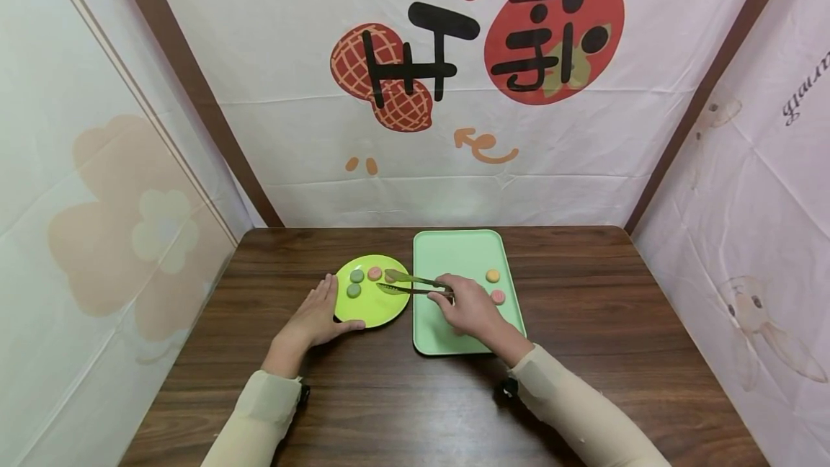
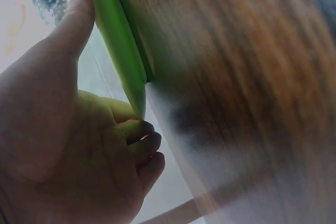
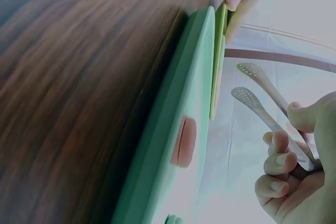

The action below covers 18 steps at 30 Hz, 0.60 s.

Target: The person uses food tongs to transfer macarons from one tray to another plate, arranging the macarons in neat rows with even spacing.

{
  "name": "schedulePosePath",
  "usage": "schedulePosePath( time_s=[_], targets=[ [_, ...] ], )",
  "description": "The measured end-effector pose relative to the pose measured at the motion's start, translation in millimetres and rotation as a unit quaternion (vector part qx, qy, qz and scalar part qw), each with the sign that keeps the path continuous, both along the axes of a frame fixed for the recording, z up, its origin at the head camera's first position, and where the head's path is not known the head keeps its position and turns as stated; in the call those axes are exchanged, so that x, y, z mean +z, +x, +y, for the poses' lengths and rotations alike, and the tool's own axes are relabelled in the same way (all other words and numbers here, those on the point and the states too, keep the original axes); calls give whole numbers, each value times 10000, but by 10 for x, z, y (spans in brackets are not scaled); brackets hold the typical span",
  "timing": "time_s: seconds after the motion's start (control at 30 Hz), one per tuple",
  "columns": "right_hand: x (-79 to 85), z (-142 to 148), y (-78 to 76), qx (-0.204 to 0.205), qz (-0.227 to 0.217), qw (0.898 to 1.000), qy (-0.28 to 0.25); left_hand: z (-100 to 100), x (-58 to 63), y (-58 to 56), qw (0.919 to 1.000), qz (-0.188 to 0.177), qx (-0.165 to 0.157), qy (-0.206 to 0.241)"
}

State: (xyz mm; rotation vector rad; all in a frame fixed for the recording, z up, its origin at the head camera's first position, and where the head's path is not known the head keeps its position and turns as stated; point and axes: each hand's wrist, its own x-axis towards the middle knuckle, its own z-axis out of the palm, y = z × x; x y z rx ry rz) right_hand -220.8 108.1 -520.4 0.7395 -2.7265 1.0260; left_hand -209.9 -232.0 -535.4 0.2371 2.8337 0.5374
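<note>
My right hand [image 1: 470, 306] holds metal tongs [image 3: 270, 109] with perforated ends, their two arms spread and nothing between them. In the head view the tongs reach left from above the tray to over the yellow-green plate [image 1: 376, 314]. On that plate lie two green macarons [image 1: 355, 283] and two pink macarons [image 1: 375, 274]; a tong end partly covers one pink one. My left hand [image 1: 318, 316] rests against the plate's left rim, fingers straight along it and thumb at the near edge. In the left wrist view the thumb lies over the plate's edge [image 2: 118, 40].
To the plate's right is a mint-green tray [image 1: 447, 247], with a yellow macaron [image 1: 493, 276] and a pink macaron [image 1: 497, 297] on its right side. Below the pink one, the right wrist view shows a small green item [image 3: 173, 219]. A printed cloth [image 1: 292, 143] hangs behind the wooden table [image 1: 389, 409].
</note>
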Motion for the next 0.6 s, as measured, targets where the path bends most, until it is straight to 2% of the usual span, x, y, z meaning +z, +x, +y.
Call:
schedulePosePath(
  time_s=[0.17,0.47,0.6],
  targets=[
    [-12,101,7,16,89,9999,-119,1,-11,4,10000,26,-3,-3],
    [12,233,64,-331,-105,9994,-7,-3,-25,4,10000,45,6,27],
    [15,276,78,-310,-123,9994,-45,-6,-29,5,10000,65,-4,26]
  ],
)
